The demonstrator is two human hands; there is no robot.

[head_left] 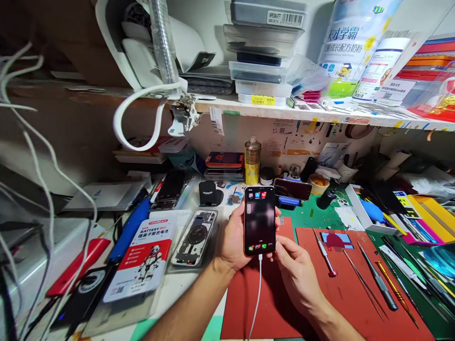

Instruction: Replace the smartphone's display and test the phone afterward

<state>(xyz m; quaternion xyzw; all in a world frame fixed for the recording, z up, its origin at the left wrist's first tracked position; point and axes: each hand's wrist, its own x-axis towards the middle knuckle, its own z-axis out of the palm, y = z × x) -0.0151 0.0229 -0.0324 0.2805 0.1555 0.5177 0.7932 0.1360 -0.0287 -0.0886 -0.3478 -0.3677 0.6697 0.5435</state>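
Our left hand (233,239) grasps the phone (259,222), at five o'clock from view centre; likely light, stiff, slick and fragile, it wants holding by its long edges. A cable (259,284) leaves at six; at four, our right hand (296,264) may grip; we cannot tell.

White cable (260,274) cut off below, tall can (343,49) cropped above

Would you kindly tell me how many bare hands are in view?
2: the left hand, holding the smartphone; the right hand, at its lower right corner.
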